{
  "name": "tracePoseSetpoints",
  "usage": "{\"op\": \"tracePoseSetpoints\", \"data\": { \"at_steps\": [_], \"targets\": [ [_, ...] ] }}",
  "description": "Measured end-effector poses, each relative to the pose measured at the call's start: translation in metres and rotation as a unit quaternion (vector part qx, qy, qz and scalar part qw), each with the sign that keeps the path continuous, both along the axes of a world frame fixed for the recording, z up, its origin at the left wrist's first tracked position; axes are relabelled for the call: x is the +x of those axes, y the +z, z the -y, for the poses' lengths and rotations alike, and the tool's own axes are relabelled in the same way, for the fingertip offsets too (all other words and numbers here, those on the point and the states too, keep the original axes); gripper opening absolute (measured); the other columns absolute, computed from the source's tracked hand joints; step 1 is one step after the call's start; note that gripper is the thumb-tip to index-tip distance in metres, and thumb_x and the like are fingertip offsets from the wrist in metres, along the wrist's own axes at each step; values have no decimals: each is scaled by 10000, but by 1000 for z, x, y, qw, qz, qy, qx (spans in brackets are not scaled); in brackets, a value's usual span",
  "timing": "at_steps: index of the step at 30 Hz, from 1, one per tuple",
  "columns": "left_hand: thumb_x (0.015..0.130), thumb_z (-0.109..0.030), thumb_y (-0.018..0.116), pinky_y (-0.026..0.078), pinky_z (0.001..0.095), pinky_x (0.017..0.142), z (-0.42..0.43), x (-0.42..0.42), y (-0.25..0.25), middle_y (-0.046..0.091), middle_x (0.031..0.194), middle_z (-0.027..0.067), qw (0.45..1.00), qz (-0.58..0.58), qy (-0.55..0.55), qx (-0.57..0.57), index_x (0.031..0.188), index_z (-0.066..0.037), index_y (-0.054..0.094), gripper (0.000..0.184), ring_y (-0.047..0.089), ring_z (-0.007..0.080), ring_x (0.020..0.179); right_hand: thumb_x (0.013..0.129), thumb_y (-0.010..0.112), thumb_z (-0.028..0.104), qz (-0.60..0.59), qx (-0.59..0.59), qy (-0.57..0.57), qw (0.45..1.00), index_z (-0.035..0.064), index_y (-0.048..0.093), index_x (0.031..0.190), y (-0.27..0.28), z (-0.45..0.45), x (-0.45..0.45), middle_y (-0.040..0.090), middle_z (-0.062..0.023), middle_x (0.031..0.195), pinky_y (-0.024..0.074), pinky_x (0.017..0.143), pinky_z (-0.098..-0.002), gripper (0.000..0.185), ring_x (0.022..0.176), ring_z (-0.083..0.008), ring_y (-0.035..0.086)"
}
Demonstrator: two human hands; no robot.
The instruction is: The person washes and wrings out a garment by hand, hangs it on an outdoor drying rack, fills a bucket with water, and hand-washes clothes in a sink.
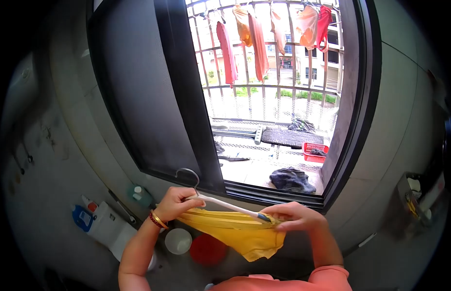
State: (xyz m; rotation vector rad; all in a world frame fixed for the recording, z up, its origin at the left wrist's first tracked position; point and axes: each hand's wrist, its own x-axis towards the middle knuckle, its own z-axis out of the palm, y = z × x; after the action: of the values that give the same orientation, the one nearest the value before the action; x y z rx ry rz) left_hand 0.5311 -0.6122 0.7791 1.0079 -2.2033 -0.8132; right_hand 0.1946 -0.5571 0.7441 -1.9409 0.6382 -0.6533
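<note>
A pair of yellow underpants (245, 237) hangs stretched between my two hands, along a white clothes hanger (225, 204) with a metal hook. My left hand (176, 203) is closed around the hanger near the base of its hook, and the waistband's left end is at the same fingers. At the hanger's dark right end, my right hand (297, 216) pinches the yellow cloth against it. The fingertips of my right hand are partly hidden by the cloth. The hook points up, just in front of the window's lower frame.
Beyond the open window (271, 198), several garments (258, 48) hang on a barred cage. A dark cloth (292, 180) and a red basket (314, 152) lie on its floor. Below me stand a white bucket (178, 241), a red basin (208, 250) and a toilet (111, 228).
</note>
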Motion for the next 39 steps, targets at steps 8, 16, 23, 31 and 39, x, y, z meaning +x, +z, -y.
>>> {"op": "tracePoseSetpoints", "data": {
  "at_steps": [8, 16, 23, 31, 39],
  "targets": [
    [780, -106, 567, 364, 194, 526, 31, -67, 21, 565, 654, 24, 988, -117, -73, -63, 782, 6, 611, 120, 459, 43, 570, 772, 601, 133, 230, 27, -209, 950, -55, 471, 1154, 16, -80, -21, 558, -139, 1059, 453, 751, -269, 445, 863, -176, 578],
    [792, -171, 575, 397, 304, 827, 65, -119, 55, 526, 1062, 102, 926, -73, -36, -367, 1090, -56, 535, 323, 505, 224, 975, 769, 563, 117, 349, -300, -402, 792, -75, 534, 1065, 15, -64, -26, 590, -192, 986, 444, 774, -260, 354, 897, -217, 584],
    [643, -76, 663, 344, 436, 895, 108, -84, 72, 510, 1036, 74, 791, 137, 69, -592, 898, -99, 590, 266, 460, 275, 1022, 772, 510, -18, 231, -388, -368, 813, -20, 555, 1030, 50, 77, -10, 528, -208, 1091, 420, 803, -274, 262, 955, -246, 551],
    [716, -241, 634, 261, 497, 958, 168, -43, 63, 436, 1211, 41, 690, 301, 150, -641, 1071, -189, 559, 367, 382, 277, 1144, 817, 504, 39, 258, -394, -263, 842, 20, 546, 1027, 93, 309, 58, 560, -135, 980, 440, 733, -288, 215, 847, -225, 564],
    [773, -464, 526, 199, 490, 993, 194, -26, 72, 437, 1220, -45, 635, 349, 116, -679, 1085, -291, 526, 357, 364, 208, 1160, 827, 502, 91, 213, -470, -282, 809, 68, 571, 1016, 155, 489, 124, 573, -138, 998, 455, 742, -320, 203, 858, -273, 581]
  ]
}}
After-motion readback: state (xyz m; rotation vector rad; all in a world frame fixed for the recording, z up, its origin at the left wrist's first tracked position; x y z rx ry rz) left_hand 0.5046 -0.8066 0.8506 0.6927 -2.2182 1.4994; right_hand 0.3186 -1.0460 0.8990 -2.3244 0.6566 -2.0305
